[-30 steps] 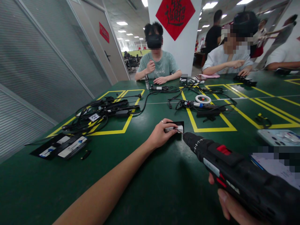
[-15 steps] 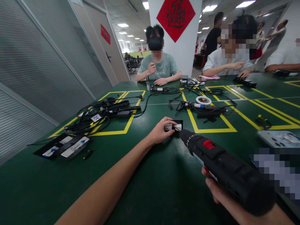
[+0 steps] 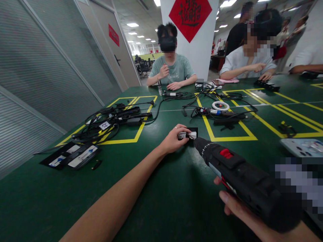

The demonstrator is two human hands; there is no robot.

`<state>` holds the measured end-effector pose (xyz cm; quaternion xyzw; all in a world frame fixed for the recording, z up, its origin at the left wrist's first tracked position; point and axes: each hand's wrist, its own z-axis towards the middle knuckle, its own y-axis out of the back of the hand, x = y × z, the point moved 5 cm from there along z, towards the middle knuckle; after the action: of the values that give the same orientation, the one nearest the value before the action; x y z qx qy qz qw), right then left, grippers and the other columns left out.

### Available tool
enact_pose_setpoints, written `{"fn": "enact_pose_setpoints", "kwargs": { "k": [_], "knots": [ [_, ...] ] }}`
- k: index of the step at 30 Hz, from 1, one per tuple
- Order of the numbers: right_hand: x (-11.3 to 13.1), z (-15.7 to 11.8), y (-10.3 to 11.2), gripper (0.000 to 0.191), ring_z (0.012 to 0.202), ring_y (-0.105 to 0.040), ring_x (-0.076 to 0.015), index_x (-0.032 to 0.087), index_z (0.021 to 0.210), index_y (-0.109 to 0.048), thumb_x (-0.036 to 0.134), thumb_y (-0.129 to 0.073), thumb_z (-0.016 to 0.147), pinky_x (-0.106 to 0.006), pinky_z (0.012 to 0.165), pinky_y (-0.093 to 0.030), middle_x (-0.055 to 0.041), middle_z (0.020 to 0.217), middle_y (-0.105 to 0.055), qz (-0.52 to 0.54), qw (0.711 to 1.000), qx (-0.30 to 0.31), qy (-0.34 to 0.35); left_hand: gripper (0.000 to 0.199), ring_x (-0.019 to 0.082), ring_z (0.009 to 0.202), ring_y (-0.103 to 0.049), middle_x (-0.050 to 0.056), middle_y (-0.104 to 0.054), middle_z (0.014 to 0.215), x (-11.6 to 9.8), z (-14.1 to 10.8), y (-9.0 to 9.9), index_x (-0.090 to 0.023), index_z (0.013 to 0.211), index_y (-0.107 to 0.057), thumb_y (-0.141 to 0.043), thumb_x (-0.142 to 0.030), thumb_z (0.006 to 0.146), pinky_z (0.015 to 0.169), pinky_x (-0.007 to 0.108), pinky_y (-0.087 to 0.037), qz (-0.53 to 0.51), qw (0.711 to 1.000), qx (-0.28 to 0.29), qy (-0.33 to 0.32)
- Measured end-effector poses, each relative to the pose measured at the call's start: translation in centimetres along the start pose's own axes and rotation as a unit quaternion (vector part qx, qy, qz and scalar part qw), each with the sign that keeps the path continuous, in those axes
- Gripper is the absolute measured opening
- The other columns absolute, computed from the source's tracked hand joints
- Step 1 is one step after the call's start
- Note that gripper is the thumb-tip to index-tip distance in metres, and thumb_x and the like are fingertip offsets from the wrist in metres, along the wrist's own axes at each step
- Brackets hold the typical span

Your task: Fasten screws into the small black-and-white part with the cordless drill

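In my right hand (image 3: 230, 200) is a black cordless drill (image 3: 242, 171) with a red switch on top, its chuck pointing forward and left. The chuck's tip meets a small whitish piece (image 3: 192, 135) in my view; whether they touch, I cannot tell. My left hand (image 3: 175, 139), a ring on one finger, is closed with thumb and fingers around that small silver-white piece. Beneath it shows a flat black square (image 3: 193, 129) on the green table. Any bit in the chuck is hidden.
Tangled black cables and tools (image 3: 121, 117) lie left inside yellow tape. Black-and-white flat pieces (image 3: 73, 156) sit nearer. A white ring (image 3: 220, 106) and corded tool (image 3: 217, 113) lie beyond my hands. A phone-like item (image 3: 300, 147) is right. Two co-workers (image 3: 173, 69) sit across.
The view has shifted slightly. My left hand keeps its hold on the small piece, and the drill stays at nearly the same place beside it.
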<state>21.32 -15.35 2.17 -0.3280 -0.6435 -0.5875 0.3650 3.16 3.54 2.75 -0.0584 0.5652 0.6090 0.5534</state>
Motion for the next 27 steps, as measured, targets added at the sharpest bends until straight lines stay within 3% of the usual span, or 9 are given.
{"fn": "enact_pose_setpoints", "kwargs": {
  "k": [3,9,12,15,18,22,25,27],
  "knots": [
    [0.3,-0.1,-0.6,0.022,0.042,-0.058,-0.0144,0.026,0.095,-0.065,0.041,-0.057,0.081,-0.029,0.044,-0.050,-0.0034,0.072,-0.067,-0.019,0.999,-0.019,-0.023,0.027,0.018,0.111,-0.049,0.007,-0.049,0.115,-0.1,0.0,0.0,-0.020,0.103,-0.060,-0.057,-0.019,0.076,0.102,0.036,-0.038,-0.001,1.000,0.000,-0.003],
    [1.3,-0.6,-0.6,0.015,0.034,-0.053,-0.0153,0.028,0.083,-0.062,0.038,-0.051,0.085,-0.028,0.041,-0.049,0.0050,0.037,-0.051,-0.044,0.999,-0.011,-0.012,0.027,0.018,0.111,-0.049,0.007,-0.050,0.115,-0.1,0.0,-0.1,-0.020,0.104,-0.060,-0.056,-0.018,0.077,0.101,0.036,-0.039,0.001,1.000,-0.003,-0.005],
    [1.7,-0.8,0.3,0.017,0.038,-0.056,-0.0158,0.028,0.092,-0.062,0.033,-0.047,0.086,-0.029,0.045,-0.051,0.0039,0.043,-0.057,-0.058,0.998,-0.002,0.006,0.027,0.018,0.111,-0.049,0.007,-0.049,0.115,-0.1,0.0,0.0,-0.020,0.104,-0.060,-0.056,-0.019,0.077,0.101,0.035,-0.039,-0.001,1.000,-0.001,-0.003],
    [2.0,-0.8,1.6,0.019,0.051,-0.062,-0.0179,0.029,0.096,-0.064,0.028,-0.051,0.081,-0.033,0.062,-0.054,0.0033,0.052,-0.061,-0.069,0.997,0.004,0.031,0.027,0.018,0.112,-0.049,0.007,-0.049,0.116,-0.2,0.0,0.0,-0.020,0.104,-0.060,-0.057,-0.019,0.077,0.101,0.036,-0.039,-0.001,1.000,0.001,0.002],
    [2.1,-0.7,2.5,0.013,0.065,-0.065,-0.0202,0.029,0.081,-0.067,0.030,-0.054,0.077,-0.035,0.071,-0.053,0.0010,0.061,-0.065,-0.064,0.997,0.017,0.046,0.027,0.018,0.112,-0.049,0.008,-0.049,0.116,-0.2,0.1,0.1,-0.020,0.103,-0.060,-0.057,-0.019,0.077,0.102,0.036,-0.038,-0.001,1.000,0.004,0.004],
    [1.3,-0.8,2.4,0.021,0.059,-0.063,-0.0188,0.026,0.059,-0.062,0.032,-0.055,0.078,-0.033,0.066,-0.054,-0.0002,0.058,-0.063,-0.064,0.997,0.040,0.036,0.027,0.018,0.111,-0.049,0.007,-0.049,0.115,-0.2,0.1,0.0,-0.020,0.103,-0.060,-0.056,-0.019,0.077,0.102,0.037,-0.037,-0.004,1.000,0.004,0.002],
    [-0.1,-1.2,1.5,0.014,0.057,-0.063,-0.0196,0.026,0.078,-0.066,0.035,-0.056,0.080,-0.033,0.060,-0.055,-0.0021,0.064,-0.066,-0.008,0.999,0.034,0.013,0.027,0.018,0.111,-0.049,0.007,-0.049,0.115,-0.2,0.1,0.0,-0.020,0.103,-0.060,-0.057,-0.019,0.076,0.102,0.036,-0.038,-0.005,1.000,0.001,0.000],
    [-1.2,-1.4,0.5,0.025,0.061,-0.065,-0.0204,0.027,0.104,-0.063,0.038,-0.053,0.082,-0.032,0.057,-0.056,-0.0036,0.077,-0.069,0.059,0.997,0.038,0.013,0.027,0.019,0.111,-0.049,0.007,-0.049,0.115,-0.2,0.1,0.0,-0.020,0.103,-0.060,-0.056,-0.019,0.076,0.101,0.036,-0.038,-0.007,1.000,0.001,0.003]
  ]
}}
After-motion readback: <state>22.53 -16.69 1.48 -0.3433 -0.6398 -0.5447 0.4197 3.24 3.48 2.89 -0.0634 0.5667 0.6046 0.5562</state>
